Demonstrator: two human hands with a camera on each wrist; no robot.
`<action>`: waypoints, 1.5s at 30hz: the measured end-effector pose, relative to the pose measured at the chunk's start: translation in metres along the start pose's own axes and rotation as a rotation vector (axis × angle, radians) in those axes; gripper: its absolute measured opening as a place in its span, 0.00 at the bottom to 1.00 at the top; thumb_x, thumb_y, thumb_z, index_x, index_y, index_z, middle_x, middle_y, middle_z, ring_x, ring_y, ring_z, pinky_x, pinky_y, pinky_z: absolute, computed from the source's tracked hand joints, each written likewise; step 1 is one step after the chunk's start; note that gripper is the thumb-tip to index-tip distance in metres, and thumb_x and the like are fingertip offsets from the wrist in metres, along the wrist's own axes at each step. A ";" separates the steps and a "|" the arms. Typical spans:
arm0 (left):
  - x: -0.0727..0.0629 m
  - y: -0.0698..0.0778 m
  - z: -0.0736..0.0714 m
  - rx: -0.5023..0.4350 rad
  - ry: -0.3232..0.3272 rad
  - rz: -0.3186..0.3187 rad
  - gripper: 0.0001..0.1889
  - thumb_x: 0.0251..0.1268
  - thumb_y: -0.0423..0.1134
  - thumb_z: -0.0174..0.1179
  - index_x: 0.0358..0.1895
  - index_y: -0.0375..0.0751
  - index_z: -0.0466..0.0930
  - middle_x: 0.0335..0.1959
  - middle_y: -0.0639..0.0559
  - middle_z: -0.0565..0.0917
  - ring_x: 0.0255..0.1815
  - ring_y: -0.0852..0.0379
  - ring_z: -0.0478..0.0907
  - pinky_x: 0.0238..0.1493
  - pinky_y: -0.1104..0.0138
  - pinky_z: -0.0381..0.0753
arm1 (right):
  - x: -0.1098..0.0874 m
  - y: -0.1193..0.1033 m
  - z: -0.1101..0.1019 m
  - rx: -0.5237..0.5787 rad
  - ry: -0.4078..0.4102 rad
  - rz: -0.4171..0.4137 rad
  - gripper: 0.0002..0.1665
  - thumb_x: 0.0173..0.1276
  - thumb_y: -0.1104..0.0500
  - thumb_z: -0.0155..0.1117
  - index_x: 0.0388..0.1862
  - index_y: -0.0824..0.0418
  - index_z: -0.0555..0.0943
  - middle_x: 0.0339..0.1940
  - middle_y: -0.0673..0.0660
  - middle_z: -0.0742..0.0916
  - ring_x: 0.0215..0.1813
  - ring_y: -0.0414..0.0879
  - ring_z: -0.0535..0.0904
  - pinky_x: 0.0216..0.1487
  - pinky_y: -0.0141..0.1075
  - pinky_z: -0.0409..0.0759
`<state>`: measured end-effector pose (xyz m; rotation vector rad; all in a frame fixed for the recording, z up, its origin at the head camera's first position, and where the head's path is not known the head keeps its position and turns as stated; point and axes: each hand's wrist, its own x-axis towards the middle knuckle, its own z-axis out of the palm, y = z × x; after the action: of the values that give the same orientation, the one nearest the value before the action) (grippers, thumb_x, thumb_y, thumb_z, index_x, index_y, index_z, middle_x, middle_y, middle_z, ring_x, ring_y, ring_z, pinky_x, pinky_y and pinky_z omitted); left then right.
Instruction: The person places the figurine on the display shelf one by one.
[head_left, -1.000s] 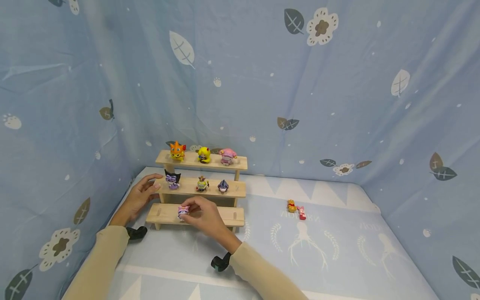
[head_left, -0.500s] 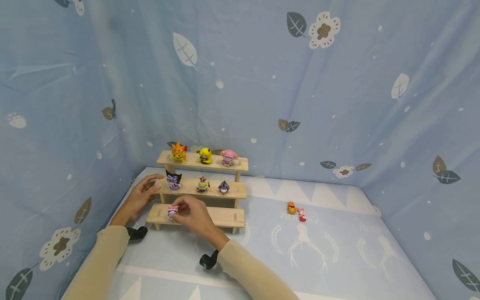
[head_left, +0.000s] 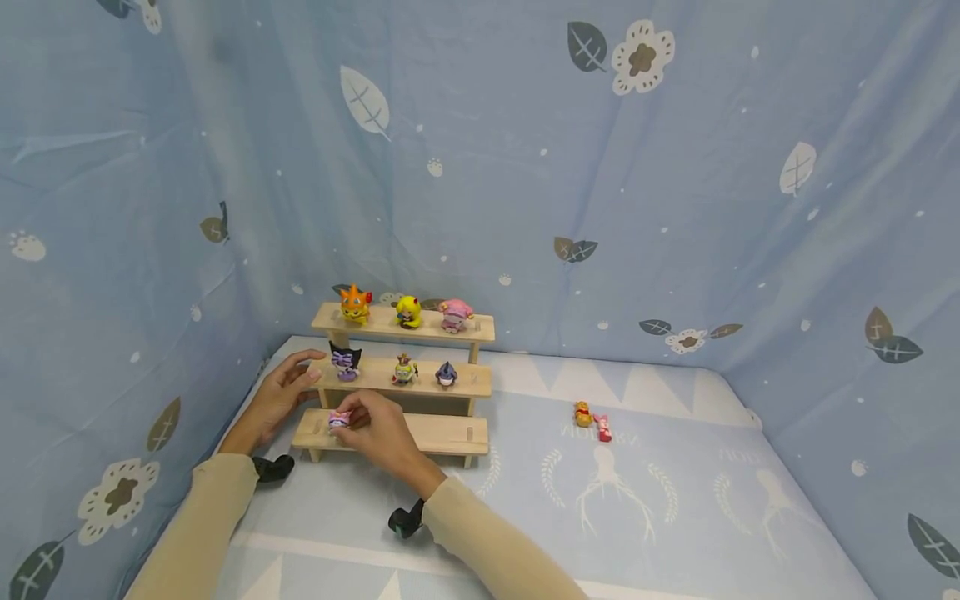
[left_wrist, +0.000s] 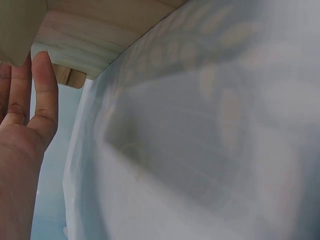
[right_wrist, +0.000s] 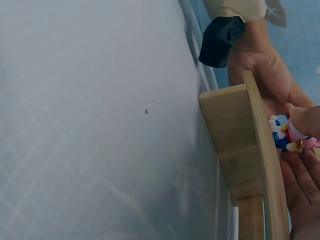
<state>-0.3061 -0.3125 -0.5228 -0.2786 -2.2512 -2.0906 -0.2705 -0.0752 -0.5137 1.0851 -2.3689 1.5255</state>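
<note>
My right hand (head_left: 381, 432) pinches a small pink-eared figurine (head_left: 338, 419) between thumb and fingers, over the left part of the bottom step of a three-tier wooden display shelf (head_left: 442, 432). In the right wrist view, the figurine's blue-and-white lower part (right_wrist: 278, 136) is right at the board, a gold star at its front. At the shelf's left end, my left hand (head_left: 281, 392) rests beside the middle step, its fingertips at the wood. The left wrist view has its fingers (left_wrist: 45, 95) nearly straight, partly hidden behind a board.
On the top step stand an orange figurine (head_left: 356, 307), a yellow-haired one (head_left: 408, 312) and a pink one (head_left: 455, 317). The middle step bears a black-eared figurine (head_left: 346, 363), a crowned one (head_left: 404, 370) and a blue-grey one (head_left: 446, 374). A yellow bear figurine (head_left: 583, 415) and a pink-and-red one (head_left: 603, 428) lie at right.
My right hand has moved left along the bottom step with the pink-eared figurine, from near its middle to near its left end. The left hand has stayed in place.
</note>
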 end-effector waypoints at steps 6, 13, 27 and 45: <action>0.002 0.001 0.001 0.001 -0.011 0.015 0.23 0.80 0.45 0.58 0.73 0.49 0.69 0.56 0.58 0.78 0.53 0.62 0.78 0.50 0.64 0.84 | 0.001 -0.001 -0.001 -0.021 0.001 0.002 0.16 0.66 0.63 0.76 0.48 0.52 0.80 0.42 0.44 0.84 0.42 0.29 0.81 0.44 0.22 0.82; 0.002 0.000 -0.001 0.015 -0.009 0.010 0.24 0.80 0.46 0.58 0.73 0.48 0.69 0.56 0.56 0.76 0.53 0.61 0.78 0.50 0.63 0.84 | -0.002 -0.006 -0.007 -0.021 -0.021 0.028 0.19 0.65 0.61 0.78 0.52 0.53 0.81 0.43 0.44 0.85 0.43 0.30 0.82 0.45 0.22 0.81; 0.005 0.003 0.001 0.074 -0.020 -0.029 0.29 0.78 0.52 0.58 0.76 0.50 0.66 0.61 0.47 0.72 0.55 0.58 0.77 0.54 0.59 0.83 | -0.028 -0.008 -0.072 -0.051 -0.060 -0.028 0.16 0.72 0.61 0.71 0.55 0.62 0.81 0.50 0.57 0.87 0.47 0.31 0.82 0.50 0.25 0.81; 0.001 0.003 0.000 0.073 -0.007 -0.057 0.28 0.78 0.54 0.57 0.77 0.55 0.66 0.71 0.42 0.65 0.57 0.58 0.74 0.54 0.59 0.83 | -0.062 0.012 -0.152 -0.044 0.121 0.001 0.16 0.69 0.63 0.73 0.54 0.63 0.82 0.44 0.53 0.89 0.42 0.47 0.86 0.45 0.39 0.86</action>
<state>-0.3070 -0.3123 -0.5201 -0.2203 -2.3608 -2.0307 -0.2723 0.0854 -0.4773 0.9540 -2.3112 1.4865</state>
